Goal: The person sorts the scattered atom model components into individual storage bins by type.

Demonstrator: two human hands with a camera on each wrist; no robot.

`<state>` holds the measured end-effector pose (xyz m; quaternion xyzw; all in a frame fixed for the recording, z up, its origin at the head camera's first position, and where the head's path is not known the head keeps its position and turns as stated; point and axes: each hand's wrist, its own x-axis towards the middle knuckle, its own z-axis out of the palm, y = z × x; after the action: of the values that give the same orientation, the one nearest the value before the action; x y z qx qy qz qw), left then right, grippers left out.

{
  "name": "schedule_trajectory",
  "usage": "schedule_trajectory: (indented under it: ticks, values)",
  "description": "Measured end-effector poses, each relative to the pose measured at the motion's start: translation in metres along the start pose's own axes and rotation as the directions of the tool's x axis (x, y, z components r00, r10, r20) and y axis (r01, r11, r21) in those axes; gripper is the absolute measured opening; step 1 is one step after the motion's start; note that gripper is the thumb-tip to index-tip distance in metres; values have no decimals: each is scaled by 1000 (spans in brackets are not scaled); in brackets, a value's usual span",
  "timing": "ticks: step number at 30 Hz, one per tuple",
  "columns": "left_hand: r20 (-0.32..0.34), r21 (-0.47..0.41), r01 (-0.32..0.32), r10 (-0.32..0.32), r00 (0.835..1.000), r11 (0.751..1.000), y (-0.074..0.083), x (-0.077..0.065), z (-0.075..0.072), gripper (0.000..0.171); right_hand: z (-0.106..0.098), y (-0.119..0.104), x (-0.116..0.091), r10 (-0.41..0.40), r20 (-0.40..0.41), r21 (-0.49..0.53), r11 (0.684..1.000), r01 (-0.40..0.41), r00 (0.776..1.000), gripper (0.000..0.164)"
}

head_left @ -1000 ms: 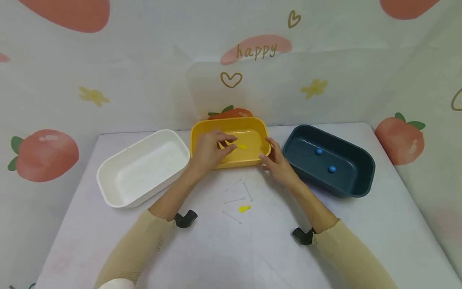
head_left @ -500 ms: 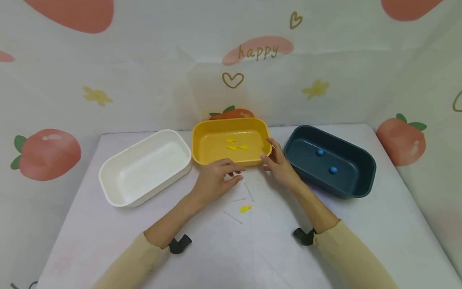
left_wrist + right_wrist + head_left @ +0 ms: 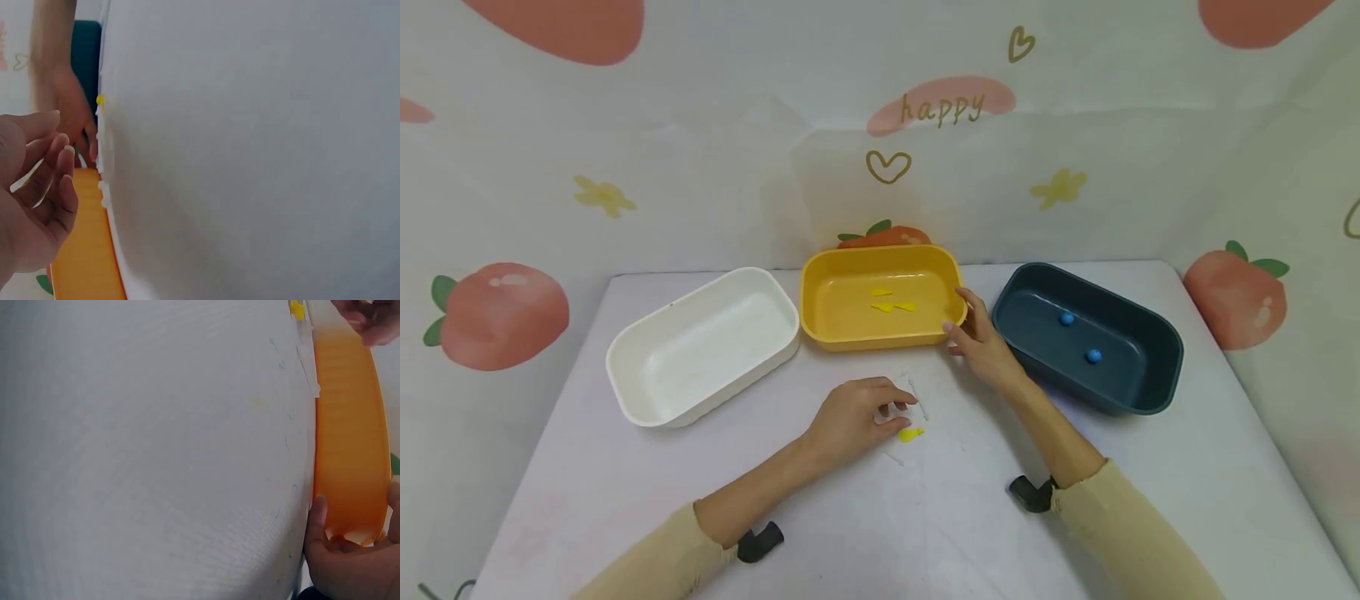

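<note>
My left hand hovers over the middle of the table, fingers loosely bent with a gap to the thumb. Right by its thumb tip lies a small yellow piece with a rounded body and narrow end. Around it are thin white cotton swabs, partly hidden by the hand. At the right end of the yellow bin, my right hand grips the wall, thumb on the near side and fingers round the end. Several similar yellow pieces lie inside that bin. In the left wrist view, nothing shows between the left hand's fingertips.
A white bin stands at the left, angled beside the yellow one. To the right is a dark blue bin with two small blue balls in it. A patterned cloth backdrop rises behind the table.
My left hand has moved out of the yellow bin and down toward the near table, over the swabs and the loose yellow piece. The right hand has stayed on the bin.
</note>
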<state>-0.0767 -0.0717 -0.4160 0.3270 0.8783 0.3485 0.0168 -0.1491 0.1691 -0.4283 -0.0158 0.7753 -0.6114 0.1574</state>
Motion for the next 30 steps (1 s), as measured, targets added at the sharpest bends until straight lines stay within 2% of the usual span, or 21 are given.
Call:
schedule_trajectory:
  ticks: [5, 9, 12, 23, 30]
  values:
    - [37, 8, 91, -91, 995, 996, 4, -8, 8, 23, 0, 1, -1, -11, -5, -22, 1000, 10, 1000, 65]
    - [69, 5, 170, -170, 983, 985, 9, -12, 11, 21, 0, 1, -2, -16, -6, -28, 999, 16, 1000, 65]
    - [94, 18, 205, -206, 974, 979, 12, -13, 13, 22, 0, 1, -2, -12, -9, -36, 999, 12, 1000, 65]
    - [81, 136, 192, -204, 976, 972, 14, -10, 23, 26, -1, -1, -3, 2, -8, -22, 1000, -3, 1000, 65]
    - [55, 156, 191, -202, 978, 969, 16, -11, 25, 24, 1, -29, -15, 17, 18, -17, 1000, -17, 1000, 66]
